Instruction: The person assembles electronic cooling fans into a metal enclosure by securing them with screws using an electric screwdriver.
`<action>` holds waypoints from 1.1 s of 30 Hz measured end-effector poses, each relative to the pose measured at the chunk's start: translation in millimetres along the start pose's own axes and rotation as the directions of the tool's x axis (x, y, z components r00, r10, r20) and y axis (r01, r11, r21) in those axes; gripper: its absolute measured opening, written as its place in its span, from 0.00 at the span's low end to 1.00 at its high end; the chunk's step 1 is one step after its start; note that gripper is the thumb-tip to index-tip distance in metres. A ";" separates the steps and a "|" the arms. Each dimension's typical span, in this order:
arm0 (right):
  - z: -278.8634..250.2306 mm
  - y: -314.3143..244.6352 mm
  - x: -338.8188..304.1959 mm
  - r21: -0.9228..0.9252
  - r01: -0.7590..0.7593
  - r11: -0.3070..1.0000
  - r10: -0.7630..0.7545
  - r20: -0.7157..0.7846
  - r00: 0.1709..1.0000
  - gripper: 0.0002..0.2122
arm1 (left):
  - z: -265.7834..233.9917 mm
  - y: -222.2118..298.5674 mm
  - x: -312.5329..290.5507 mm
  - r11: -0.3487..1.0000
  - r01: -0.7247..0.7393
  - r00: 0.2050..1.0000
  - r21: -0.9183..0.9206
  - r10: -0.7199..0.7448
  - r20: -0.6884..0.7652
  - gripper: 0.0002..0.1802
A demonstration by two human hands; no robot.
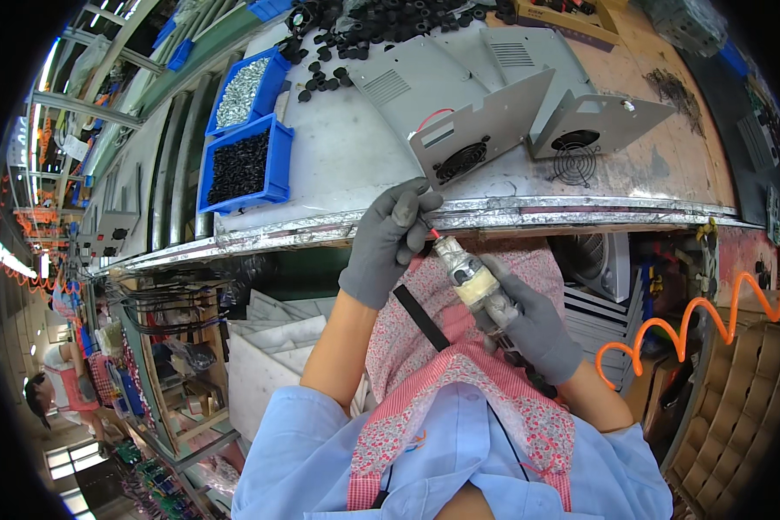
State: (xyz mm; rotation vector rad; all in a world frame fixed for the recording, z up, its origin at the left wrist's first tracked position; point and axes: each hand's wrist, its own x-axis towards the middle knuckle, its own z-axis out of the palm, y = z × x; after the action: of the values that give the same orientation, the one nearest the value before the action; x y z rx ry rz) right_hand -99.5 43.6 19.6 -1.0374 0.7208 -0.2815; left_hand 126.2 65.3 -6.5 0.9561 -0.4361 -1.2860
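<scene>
My right hand [533,322], in a grey glove, is wrapped round a power screwdriver [471,276] with a silver body and a yellowish band. The tool tilts up and left, and its thin red-collared bit points toward my left hand [390,232]. That hand, also gloved in grey, has its fingers curled in a pinch by the bit's tip; what they hold is too small to make out. Just beyond it on the bench stands a bent grey metal housing [477,130] with a black fan [461,161] in its front panel.
A second grey housing [602,121] stands to the right, a wire fan guard [574,165] at its front. On the left are blue bins of black screws [241,169] and silver parts [241,94]. Black caps [355,39] lie behind. An orange coiled hose [680,325] hangs at right.
</scene>
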 end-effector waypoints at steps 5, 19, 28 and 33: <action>-5.2 -4.3 -0.1 -0.116 0.082 0.990 -0.094 -0.102 0.990 0.27 | -24.9 5.8 3.3 0.995 0.057 0.998 -0.079 -0.059 -0.023 0.25; -10.6 -4.2 16.9 -0.082 -0.007 0.997 -0.006 -0.164 0.986 0.25 | 11.7 16.8 39.3 0.783 0.136 0.983 0.607 -0.030 -0.181 0.16; -10.3 1.2 24.3 0.032 0.000 0.999 0.005 -0.148 0.989 0.24 | -7.5 24.3 42.9 0.823 0.198 0.980 0.533 -0.182 -0.083 0.20; -15.0 4.9 12.2 -0.008 -0.025 1.000 0.024 -0.109 0.994 0.26 | -45.5 29.5 44.7 0.870 0.145 0.988 -0.471 -0.149 0.030 0.24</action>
State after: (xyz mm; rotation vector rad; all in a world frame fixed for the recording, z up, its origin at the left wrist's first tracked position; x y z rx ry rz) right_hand -101.0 29.3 5.7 -1.0270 0.8330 -0.3159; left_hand 190.2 39.0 -18.7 0.5846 -0.0303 -1.4400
